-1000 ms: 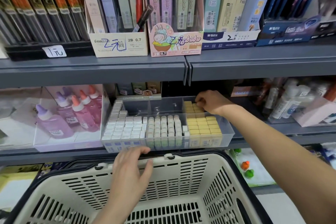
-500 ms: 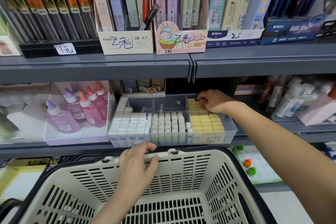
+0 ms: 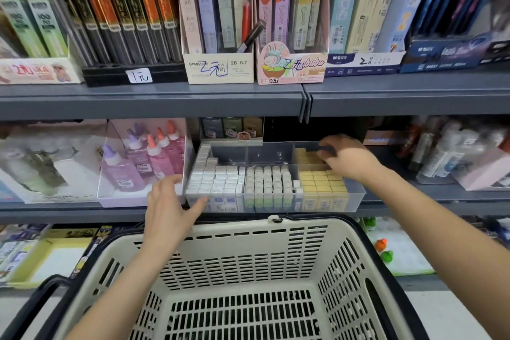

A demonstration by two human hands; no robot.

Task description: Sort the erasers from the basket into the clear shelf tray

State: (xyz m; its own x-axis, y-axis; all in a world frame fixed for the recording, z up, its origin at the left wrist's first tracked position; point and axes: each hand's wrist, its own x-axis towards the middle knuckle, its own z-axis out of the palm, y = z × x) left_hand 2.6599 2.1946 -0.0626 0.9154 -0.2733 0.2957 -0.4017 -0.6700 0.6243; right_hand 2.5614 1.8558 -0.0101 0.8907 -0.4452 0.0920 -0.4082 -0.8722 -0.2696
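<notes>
— Where are the erasers (image 3: 265, 179)?
— In the clear tray (image 3: 269, 154). Your left hand (image 3: 169, 210) is spread wide at its front corner. Your right hand (image 3: 346, 159) curls over the yellow erasers (image 3: 321, 181). Holding one? I can't tell.

The light is bright and even, falling from above and in front, and my arms throw hardly any shadow into the basket (image 3: 303, 225). Under the upper shelf (image 3: 151, 102) the back of the bay goes dark behind the clear shelf tray (image 3: 356, 199), whose front wall has a pale sheen. My left grip (image 3: 171, 210) and right grip (image 3: 345, 157) are blurred soft. The bottles (image 3: 452, 157) at far right look hazy. The boxes (image 3: 36, 19) in the top corners lean outward with the lens.
</notes>
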